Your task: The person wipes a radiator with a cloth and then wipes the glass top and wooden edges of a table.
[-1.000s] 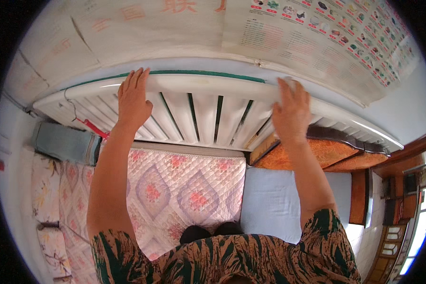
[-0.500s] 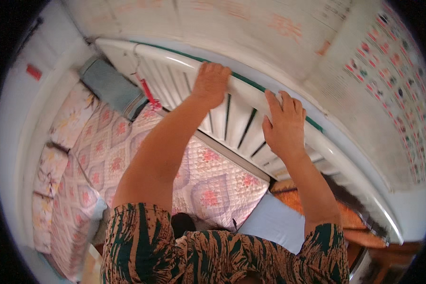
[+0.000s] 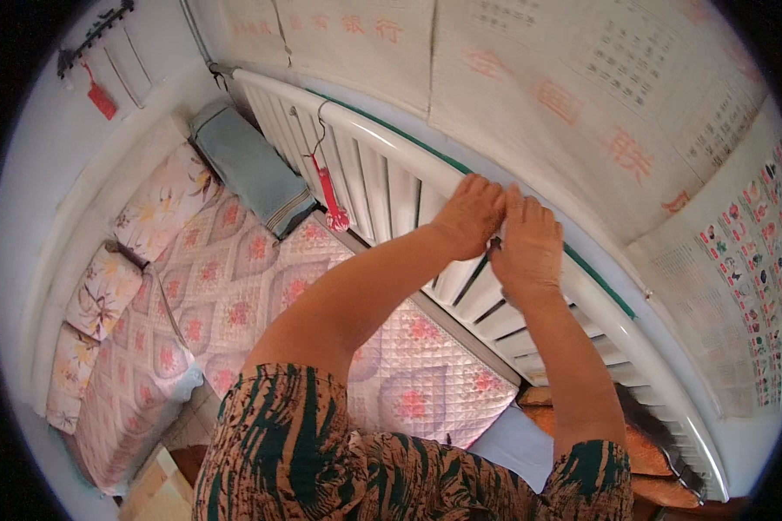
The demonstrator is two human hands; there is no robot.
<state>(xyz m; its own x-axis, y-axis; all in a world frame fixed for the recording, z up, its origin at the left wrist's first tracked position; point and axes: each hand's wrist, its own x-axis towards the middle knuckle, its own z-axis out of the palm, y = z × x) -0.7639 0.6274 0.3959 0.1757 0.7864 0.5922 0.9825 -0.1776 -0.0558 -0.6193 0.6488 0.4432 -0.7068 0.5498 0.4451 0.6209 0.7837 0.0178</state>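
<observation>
Left hand point(image 3: 469, 217): fingers point(image 3: 482, 191) curled over top of white radiator point(image 3: 391, 143); right hand point(image 3: 533, 247) just beside, fingers bent across same edge; cannot tell whether either grips; green strip point(image 3: 598, 280) behind fingers; red thing point(image 3: 327, 188) hangs left of them; floral quilt point(image 3: 413, 373) below

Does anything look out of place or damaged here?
Nothing looks spilled or broken. One mild oddity: a red item hangs by a dark wire from the white radiator, an unusual hanging spot; I cannot tell what it is. The paper on the wall also shows creases.
</observation>
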